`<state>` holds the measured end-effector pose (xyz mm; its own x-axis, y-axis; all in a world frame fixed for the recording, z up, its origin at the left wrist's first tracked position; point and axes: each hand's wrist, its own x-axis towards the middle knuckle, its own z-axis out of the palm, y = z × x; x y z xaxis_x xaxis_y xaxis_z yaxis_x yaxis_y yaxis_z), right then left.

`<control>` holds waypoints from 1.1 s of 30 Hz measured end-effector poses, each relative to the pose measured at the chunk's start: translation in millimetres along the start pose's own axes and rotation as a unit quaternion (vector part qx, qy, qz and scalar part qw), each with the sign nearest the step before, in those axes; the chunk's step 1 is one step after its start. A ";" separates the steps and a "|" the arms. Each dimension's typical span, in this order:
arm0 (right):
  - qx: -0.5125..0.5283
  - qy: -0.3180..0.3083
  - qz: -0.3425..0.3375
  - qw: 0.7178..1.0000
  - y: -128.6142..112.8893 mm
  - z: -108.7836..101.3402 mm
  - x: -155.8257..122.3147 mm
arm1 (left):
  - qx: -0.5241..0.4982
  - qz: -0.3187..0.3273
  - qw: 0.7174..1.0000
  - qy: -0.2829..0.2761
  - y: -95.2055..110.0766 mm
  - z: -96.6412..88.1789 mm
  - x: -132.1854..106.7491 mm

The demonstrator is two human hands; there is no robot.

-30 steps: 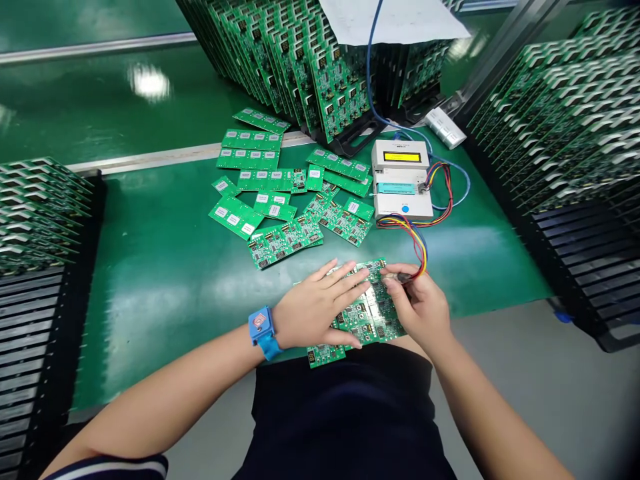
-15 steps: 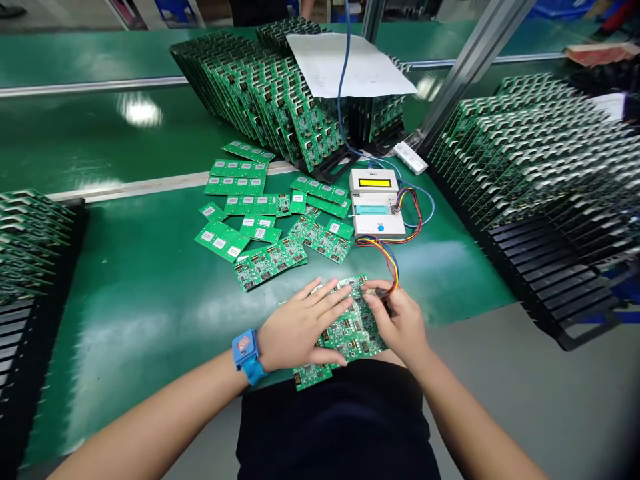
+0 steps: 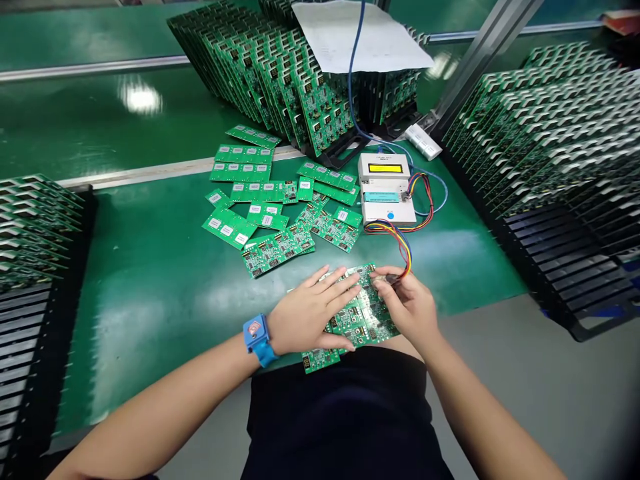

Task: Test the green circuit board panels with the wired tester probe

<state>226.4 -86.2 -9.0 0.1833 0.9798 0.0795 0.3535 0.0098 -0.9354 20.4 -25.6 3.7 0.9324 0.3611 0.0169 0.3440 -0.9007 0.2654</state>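
My left hand (image 3: 315,310) lies flat with fingers spread on a green circuit board panel (image 3: 355,325) at the table's front edge. Beside it, my right hand (image 3: 410,300) pinches a small connector (image 3: 387,281) at the end of a bundle of coloured wires (image 3: 406,250), close against the panel's upper right part. Its exact contact with the board is hidden by the fingers. The wires run up to a white programmer box (image 3: 387,190) with a lit yellow display and a blue button. A blue wrist strap (image 3: 259,339) is around my left wrist.
Loose circuit boards (image 3: 277,247) lie scattered left of the programmer. Behind them stands a rack of upright boards (image 3: 280,80), with a white paper sheet (image 3: 363,37) on top. More racks stand at right (image 3: 550,120) and left (image 3: 35,233). A blue cable (image 3: 355,73) hangs down.
The view has tilted down and shifted slightly left, so things sit higher and further right. Both hands keep their places on the board and connector.
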 end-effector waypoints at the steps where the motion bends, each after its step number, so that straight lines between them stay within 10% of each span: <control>1: -0.001 0.000 0.001 1.000 -0.3 0.0 0.1 | 0.000 0.001 1.000 0.001 0.0 0.0 -0.1; 33: -0.007 0.002 0.003 1.000 5.2 1.8 0.5 | -0.037 0.003 0.999 0.018 -0.8 -0.9 -1.4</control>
<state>226.7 -85.4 -14.4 0.1882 0.9792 0.0752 0.3660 0.0012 -0.9306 18.8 -25.1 4.4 0.9297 0.3646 0.0526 0.3273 -0.8831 0.3361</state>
